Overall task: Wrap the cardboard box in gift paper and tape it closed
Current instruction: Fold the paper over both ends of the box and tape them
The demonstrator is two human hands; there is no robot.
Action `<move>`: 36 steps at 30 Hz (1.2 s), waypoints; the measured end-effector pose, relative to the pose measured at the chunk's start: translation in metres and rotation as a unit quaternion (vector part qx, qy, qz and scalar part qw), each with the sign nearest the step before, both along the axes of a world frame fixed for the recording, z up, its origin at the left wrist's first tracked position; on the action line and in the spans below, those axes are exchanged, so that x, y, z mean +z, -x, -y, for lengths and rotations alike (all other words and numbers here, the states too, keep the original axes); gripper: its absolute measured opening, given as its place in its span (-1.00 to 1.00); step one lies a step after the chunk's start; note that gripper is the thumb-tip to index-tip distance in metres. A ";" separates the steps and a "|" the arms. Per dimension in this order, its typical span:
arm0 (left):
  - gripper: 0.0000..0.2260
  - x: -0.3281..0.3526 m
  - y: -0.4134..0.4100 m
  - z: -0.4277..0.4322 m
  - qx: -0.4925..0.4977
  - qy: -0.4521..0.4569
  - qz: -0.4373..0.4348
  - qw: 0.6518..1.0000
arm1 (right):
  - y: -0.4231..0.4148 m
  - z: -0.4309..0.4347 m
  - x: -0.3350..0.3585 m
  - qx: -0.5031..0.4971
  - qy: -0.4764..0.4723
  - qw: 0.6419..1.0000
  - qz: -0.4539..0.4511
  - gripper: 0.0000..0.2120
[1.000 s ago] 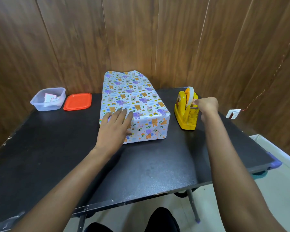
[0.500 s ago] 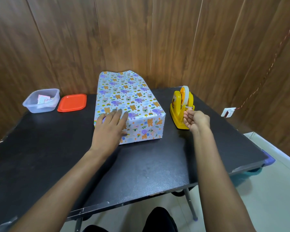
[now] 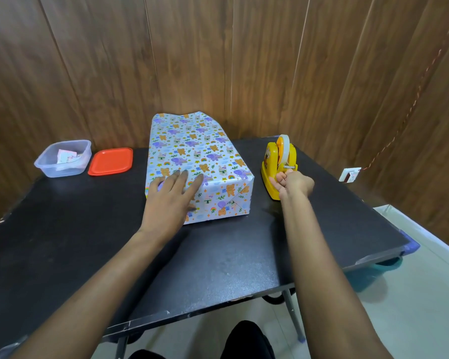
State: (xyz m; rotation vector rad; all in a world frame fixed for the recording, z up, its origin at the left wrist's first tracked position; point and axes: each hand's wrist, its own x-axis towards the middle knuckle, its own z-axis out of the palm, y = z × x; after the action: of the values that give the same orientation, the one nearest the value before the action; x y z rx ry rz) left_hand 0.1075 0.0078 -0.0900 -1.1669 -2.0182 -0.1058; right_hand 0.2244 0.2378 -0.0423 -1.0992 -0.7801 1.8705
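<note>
Wrapped box (image 3: 197, 156) lies in the middle of the counter (image 3: 218, 268), between an orange lid (image 3: 110, 161) on one side and the yellow tape dispenser (image 3: 272, 177) just beside it on the other. Its near end is folded into flaps, while the gift paper (image 3: 187, 120) at the far end stands loose by the wall.

We judge the step in hand to be drawing a strip to seal the near fold. To do it well, we would pull the tape (image 3: 285, 149) out straight and taut, then tear it down across the cutter, so it does not curl back on itself. We would also keep weight on the fold until the strip lands across the seam.

Our left hand (image 3: 171, 200) lies flat with its fingers straight, pressing the box's near top edge and holding the paper down. Our right hand (image 3: 292, 183) is curled tight just below the cutter, thumb against fingers, pinching what we take to be the tape's free end. The strip itself is too clear to make out.
</note>
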 end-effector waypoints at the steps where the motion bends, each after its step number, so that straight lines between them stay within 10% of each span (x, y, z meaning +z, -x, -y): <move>1: -0.22 0.000 0.000 0.000 0.000 0.000 -0.002 1.000 | 0.002 0.002 0.000 -0.010 -0.011 1.000 0.016 -0.78; 10: -0.22 0.000 -0.001 0.000 0.008 0.001 -0.008 1.000 | -0.014 0.010 -0.032 0.034 0.124 0.979 -0.158 -0.70; 14: -0.19 0.001 -0.003 0.000 0.010 0.012 -0.011 1.000 | -0.024 0.017 -0.029 0.168 -0.050 0.984 -0.038 -0.79; 20: -0.16 0.004 -0.005 0.000 0.024 0.025 -0.028 0.999 | -0.033 0.060 -0.030 0.392 -0.280 0.867 0.124 -0.84; 36: -0.18 0.002 -0.002 0.001 0.019 0.028 -0.023 0.999 | 0.016 0.092 -0.068 0.192 -0.346 0.896 0.202 -0.76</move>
State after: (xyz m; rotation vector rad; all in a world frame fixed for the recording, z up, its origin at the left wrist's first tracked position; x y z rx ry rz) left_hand 0.1091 0.0073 -0.0876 -1.1551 -2.0137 -0.0023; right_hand 0.2086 0.1461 -0.1105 -0.8993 -1.8482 1.4446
